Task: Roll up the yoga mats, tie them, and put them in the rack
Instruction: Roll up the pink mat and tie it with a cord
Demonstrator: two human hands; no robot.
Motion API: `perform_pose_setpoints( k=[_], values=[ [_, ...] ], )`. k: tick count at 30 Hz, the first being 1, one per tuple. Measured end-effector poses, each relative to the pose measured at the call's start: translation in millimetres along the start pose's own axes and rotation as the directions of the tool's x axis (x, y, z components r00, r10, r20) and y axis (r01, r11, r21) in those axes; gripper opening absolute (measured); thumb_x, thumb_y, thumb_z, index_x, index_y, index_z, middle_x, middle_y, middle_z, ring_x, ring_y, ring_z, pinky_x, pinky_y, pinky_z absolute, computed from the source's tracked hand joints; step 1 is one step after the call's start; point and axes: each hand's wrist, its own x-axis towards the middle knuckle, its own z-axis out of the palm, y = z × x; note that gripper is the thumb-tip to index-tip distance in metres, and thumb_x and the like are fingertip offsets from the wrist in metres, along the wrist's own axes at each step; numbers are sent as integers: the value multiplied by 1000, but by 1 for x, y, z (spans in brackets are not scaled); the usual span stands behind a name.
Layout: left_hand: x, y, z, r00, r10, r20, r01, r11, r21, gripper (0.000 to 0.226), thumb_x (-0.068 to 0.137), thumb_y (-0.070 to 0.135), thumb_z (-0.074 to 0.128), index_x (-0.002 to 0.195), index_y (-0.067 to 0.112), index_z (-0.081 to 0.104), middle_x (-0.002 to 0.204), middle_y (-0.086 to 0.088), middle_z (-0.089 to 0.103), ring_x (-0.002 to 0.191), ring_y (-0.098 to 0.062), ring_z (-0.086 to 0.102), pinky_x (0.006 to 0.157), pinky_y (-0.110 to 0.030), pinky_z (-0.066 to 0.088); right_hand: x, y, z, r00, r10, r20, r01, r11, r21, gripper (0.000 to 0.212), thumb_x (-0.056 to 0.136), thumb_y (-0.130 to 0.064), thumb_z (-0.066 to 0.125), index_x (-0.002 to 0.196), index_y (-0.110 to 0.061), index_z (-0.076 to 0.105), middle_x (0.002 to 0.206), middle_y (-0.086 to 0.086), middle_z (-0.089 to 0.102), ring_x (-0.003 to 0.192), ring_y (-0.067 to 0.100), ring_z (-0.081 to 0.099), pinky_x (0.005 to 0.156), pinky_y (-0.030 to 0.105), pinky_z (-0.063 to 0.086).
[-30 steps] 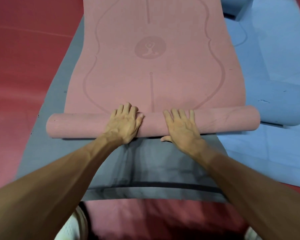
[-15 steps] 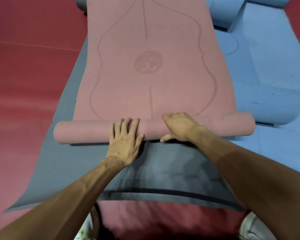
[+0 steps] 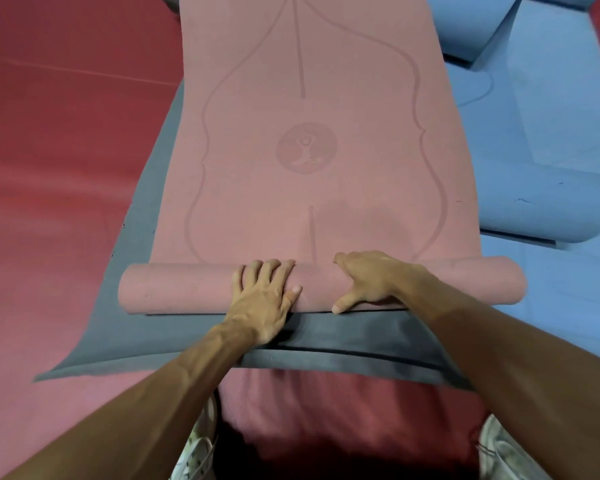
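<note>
Both hands are on the roll (image 3: 187, 289) of the pink mat (image 3: 312, 140), close together near its middle. My left hand (image 3: 264, 299) lies flat on top, fingers spread and pointing away from me, palm pressed to the roll without gripping. My right hand (image 3: 374, 278) curls over the roll's top just right of the left, fingers bent down its far side and thumb stretched along the near side, holding it loosely. Beyond the roll the rest of the pink mat lies flat, with a round figure emblem (image 3: 306, 147) on it. Under the roll lies a grey mat (image 3: 153, 327), its near edge toward my shoes (image 3: 499, 452). Right of the roll lie blue mats (image 3: 551, 133), one partly rolled. Left of it is red floor (image 3: 56, 168).
</note>
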Motion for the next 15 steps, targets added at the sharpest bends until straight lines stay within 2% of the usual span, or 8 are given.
perform_pose_setpoints(
  k=[2,4,7,10,13,15],
  values=[
    [5,1,5,1000,-10,29,8,999,45,82,79,58,-12,147,29,21,144,5,31,130,-22,26,111,-42,10,4,5,12,998,-14,-55,13,1000,-22,91,71,-68,68,134,-11,37,122,11,51,114,30,47,95,40,39],
    [13,1,5,997,-21,72,18,998,53,74,84,58,-7,147,30,20,145,5,29,132,-22,25,111,-44,9,4,10,22,987,-54,-151,48,998,-44,93,73,-72,62,140,-14,34,130,9,44,122,27,39,102,42,33],
    [29,0,-3,987,-41,154,42,999,-1,52,99,51,15,147,30,20,146,4,28,135,-24,22,114,-47,7,0,13,30,947,-100,-305,75,993,-92,89,76,-78,47,142,-19,34,131,4,40,123,24,35,103,41,31],
    [44,-1,-10,981,-51,189,57,998,-27,49,100,48,19,146,30,23,145,2,31,136,-25,23,115,-49,6,-2,8,37,909,-60,-412,1,990,-143,94,73,-81,24,141,-17,37,129,4,45,119,27,43,99,43,33],
    [55,1,-11,986,-70,153,70,998,3,49,101,48,15,146,30,21,147,2,29,138,-25,20,115,-52,6,1,6,53,847,-38,-531,-57,985,-163,87,76,-73,34,136,-11,42,125,9,52,111,32,53,97,51,38],
    [63,0,-12,991,-79,109,77,997,20,51,101,47,15,147,27,19,150,2,24,141,-23,14,116,-52,4,3,6,61,810,-23,-586,-90,982,-163,83,77,-68,41,136,-10,40,127,13,55,113,36,55,98,59,39]
  ],
)
